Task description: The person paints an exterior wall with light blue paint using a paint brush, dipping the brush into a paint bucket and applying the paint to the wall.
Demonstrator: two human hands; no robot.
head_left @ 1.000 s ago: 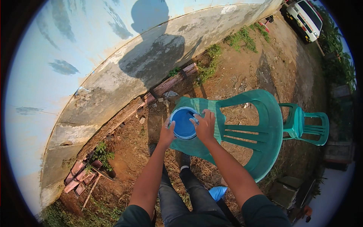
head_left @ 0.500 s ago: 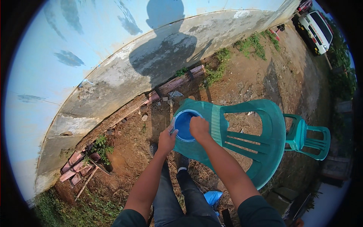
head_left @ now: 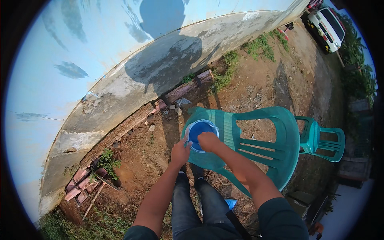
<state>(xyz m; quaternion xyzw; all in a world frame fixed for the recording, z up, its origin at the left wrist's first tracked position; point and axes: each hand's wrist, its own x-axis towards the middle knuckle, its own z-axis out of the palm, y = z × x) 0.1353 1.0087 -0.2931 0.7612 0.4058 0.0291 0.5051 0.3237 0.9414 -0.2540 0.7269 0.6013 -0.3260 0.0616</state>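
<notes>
A small white-rimmed bucket (head_left: 203,121) stands on the seat of a green plastic chair (head_left: 290,140). Deep blue stuff (head_left: 198,130), which looks like paint, shows inside it. My left hand (head_left: 181,153) grips the bucket's near left side, with the fingers up along the rim. Over the bucket's right part, my right hand (head_left: 209,142) is closed in a fist. Whatever it holds is hidden below the knuckles and inside the bucket.
A blue-painted wall (head_left: 108,32) with a bare grey lower band (head_left: 108,100) curves along the left. Broken bricks (head_left: 82,184) and a stick lie at its foot. Another green chair (head_left: 310,138) stands farther right. A white vehicle (head_left: 327,28) is parked far right.
My right fist has shifted slightly down and left over the bucket. My left hand stays on the bucket's side. The view has tilted a little, and my feet have changed position.
</notes>
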